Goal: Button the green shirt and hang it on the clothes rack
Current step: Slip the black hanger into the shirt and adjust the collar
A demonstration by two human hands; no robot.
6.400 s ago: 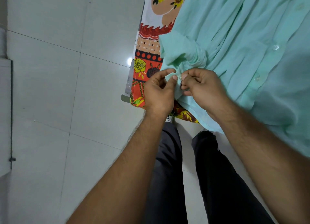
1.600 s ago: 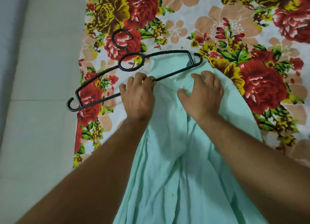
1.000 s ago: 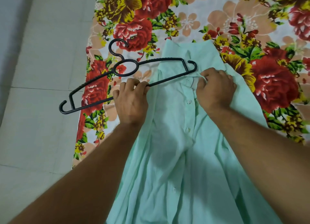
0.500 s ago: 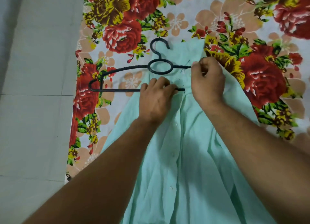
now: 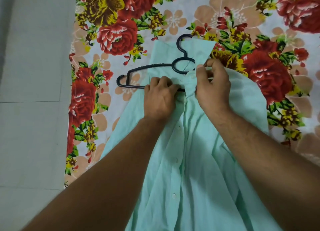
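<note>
Head view: a pale green button-front shirt (image 5: 199, 161) lies flat on a bedsheet printed with red and yellow flowers (image 5: 117, 35). Its collar is toward the sheet's far edge and its body runs back toward the person, so its long axis points straight away from them. A black plastic hanger (image 5: 150, 66) lies across that axis at the neck, with its hook poking out of the collar. Its right arm is hidden under the fabric. Its left arm sticks out bare, past the shirt's shoulder and toward the sheet's left edge, beside the grey tiled floor (image 5: 34, 109).

The left hand (image 5: 161, 95) is closed, fingers curled over the hanger's lower bar together with the shirt's front edge. The right hand (image 5: 213, 85) is also closed, pinching the bunched placket at the neck just below the hanger's ring.

The uncovered end lies left of both hands, and the left hand is nearer to it. Seating that shoulder probably falls to the left hand, while the right hand steadies the neck. No clothes rack is in sight.
</note>
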